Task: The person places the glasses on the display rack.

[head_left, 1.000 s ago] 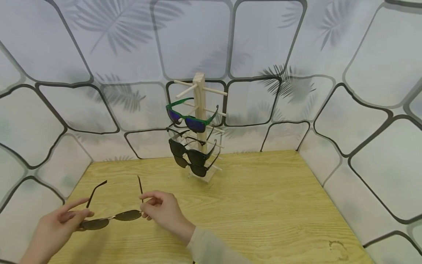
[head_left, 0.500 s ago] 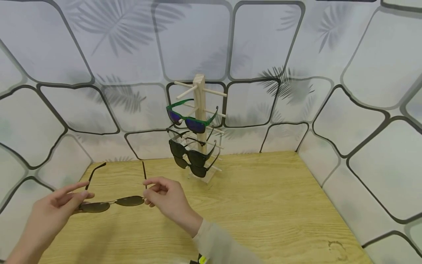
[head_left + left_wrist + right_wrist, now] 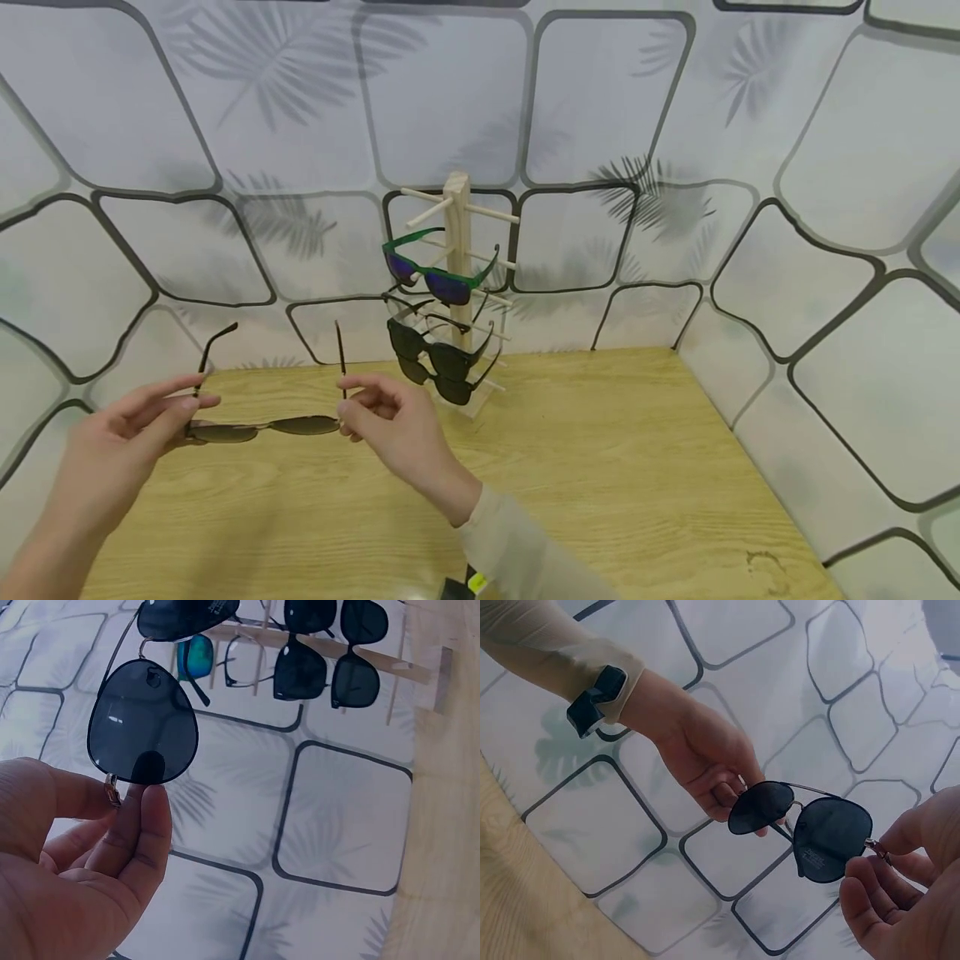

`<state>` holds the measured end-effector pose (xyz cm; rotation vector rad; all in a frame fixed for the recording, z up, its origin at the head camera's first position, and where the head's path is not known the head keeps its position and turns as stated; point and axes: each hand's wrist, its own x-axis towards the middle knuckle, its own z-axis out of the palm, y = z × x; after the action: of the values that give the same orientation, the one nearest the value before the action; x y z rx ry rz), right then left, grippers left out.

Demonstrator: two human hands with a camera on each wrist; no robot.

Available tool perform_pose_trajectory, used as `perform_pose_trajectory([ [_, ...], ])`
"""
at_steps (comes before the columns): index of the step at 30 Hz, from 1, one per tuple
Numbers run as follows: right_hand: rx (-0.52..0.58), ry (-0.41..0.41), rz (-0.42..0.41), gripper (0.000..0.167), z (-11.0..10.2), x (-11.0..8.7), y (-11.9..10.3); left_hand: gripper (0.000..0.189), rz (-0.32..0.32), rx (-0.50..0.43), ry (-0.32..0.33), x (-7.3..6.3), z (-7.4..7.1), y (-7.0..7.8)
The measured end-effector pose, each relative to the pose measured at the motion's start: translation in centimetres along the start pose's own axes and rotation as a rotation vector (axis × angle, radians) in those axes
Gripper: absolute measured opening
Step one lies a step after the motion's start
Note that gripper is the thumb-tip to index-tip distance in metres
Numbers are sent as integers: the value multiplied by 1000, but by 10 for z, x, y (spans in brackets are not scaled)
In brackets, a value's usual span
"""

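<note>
Aviator sunglasses [image 3: 303,425] with dark lenses, a thin metal bridge and open arms hang in the air between both hands, above the left part of the table. My left hand [image 3: 123,442] pinches their left end near the hinge, and my right hand [image 3: 401,429] pinches the right end. In the left wrist view, finger and thumb of the left hand [image 3: 94,847] hold the hinge below a dark lens [image 3: 142,724]. In the right wrist view, the right hand [image 3: 911,877] grips one hinge while the other hand [image 3: 697,754] holds the far side.
A wooden display rack [image 3: 458,217] with pegs stands at the back of the table [image 3: 600,467]. It bears green-framed sunglasses [image 3: 447,286], clear-lensed glasses and two dark sunglasses [image 3: 450,362]. Its top pegs are bare. Patterned walls [image 3: 600,83] enclose the table. A small black device [image 3: 457,589] shows at the right sleeve.
Both hands have raised the sunglasses, moving them up and slightly right in the head view towards the rack. The grip at both ends stays the same; the rack's glasses have not moved.
</note>
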<state>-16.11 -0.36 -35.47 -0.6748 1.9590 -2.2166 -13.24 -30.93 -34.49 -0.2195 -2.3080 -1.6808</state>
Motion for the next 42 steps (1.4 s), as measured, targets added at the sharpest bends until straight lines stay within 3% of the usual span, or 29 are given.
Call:
perform_pose_trajectory([
  [8, -72, 19, -135, 29, -8, 1, -19, 37, 90, -142, -5, 12, 7, 20],
  [18, -78, 49, -177, 29, -16, 1, -37, 40, 116, 28, 9, 24, 11, 45],
  [25, -61, 88, -225, 30, -24, -1, -53, 39, 183, -141, -4, 33, 17, 64],
  [33, -78, 128, -297, 27, -33, -1, -63, 37, 209, -74, -5, 42, 27, 85],
  [39, -73, 145, -317, 28, -40, -2, -74, 36, 234, -176, -16, 51, 33, 97],
  [42, -83, 160, -325, 27, -44, -1, -79, 36, 234, -156, -13, 57, 36, 104],
])
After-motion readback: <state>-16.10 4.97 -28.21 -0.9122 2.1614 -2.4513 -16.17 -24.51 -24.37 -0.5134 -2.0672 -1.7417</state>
